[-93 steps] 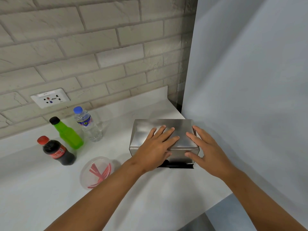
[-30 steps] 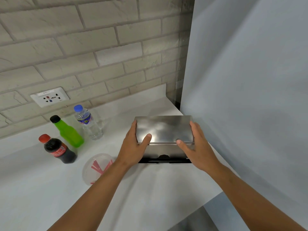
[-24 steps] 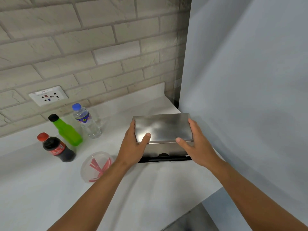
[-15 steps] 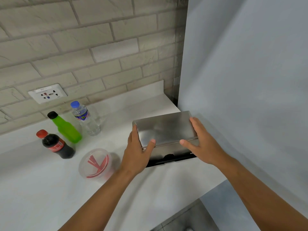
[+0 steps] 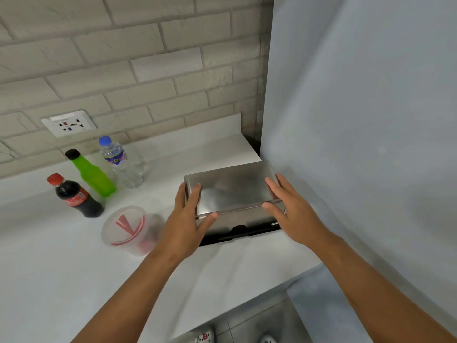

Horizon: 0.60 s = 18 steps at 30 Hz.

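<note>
Stainless-steel box (image 5: 232,191) stands at the far right end of the white counter (image 5: 61,268), bracketed at its two near corners by a person's bare hands. The left hand (image 5: 188,219) is spread wide. Its fingers (image 5: 197,194) are straight and point away, one laid on the lid and the others down the left wall, and the thumb presses the lid's near edge. The right hand (image 5: 289,209) mirrors it at the near right corner, with straight fingers flat along the lid's right edge and the thumb touching the near rim. Neither hand curls round anything, and both touch only the box.

A clear plastic tub (image 5: 123,229) with red sticks inside stands just left of the left wrist. Farther left is a cola bottle (image 5: 74,196) with a red cap. Behind it stand a green bottle (image 5: 91,177) with a black cap and a water bottle (image 5: 121,164) with a blue cap, close together and well apart from the box. On the brick wall (image 5: 148,58) behind them is a white socket plate (image 5: 69,123). A plain grey panel (image 5: 358,120) rises on the right, just beside the box, and the right hand fills the narrow space between them.

The box lies between the two palms and is skewed, its right end farther away. Its near face, with a black base (image 5: 237,235), shows between the thumbs. The far half of the lid extends beyond the fingertips.
</note>
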Each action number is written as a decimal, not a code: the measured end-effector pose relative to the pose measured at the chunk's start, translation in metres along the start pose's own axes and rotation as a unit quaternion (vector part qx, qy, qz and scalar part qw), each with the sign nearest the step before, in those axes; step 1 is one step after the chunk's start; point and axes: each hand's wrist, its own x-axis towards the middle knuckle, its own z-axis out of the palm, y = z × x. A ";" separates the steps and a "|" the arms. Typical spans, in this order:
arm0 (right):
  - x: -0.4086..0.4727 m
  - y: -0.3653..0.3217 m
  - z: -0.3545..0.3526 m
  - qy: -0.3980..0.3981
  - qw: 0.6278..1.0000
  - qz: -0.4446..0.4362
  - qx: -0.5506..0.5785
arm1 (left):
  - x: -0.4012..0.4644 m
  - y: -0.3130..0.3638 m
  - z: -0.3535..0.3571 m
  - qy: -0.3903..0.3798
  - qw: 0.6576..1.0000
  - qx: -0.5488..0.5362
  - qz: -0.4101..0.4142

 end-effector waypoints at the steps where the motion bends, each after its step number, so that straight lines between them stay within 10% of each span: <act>1: 0.001 0.001 0.000 0.002 1.000 -0.002 0.004 | 0.001 -0.001 -0.001 0.008 1.000 -0.003 0.001; 18: 0.044 0.012 -0.005 -0.023 0.998 -0.009 0.061 | 0.028 -0.003 0.007 0.076 0.996 -0.040 -0.004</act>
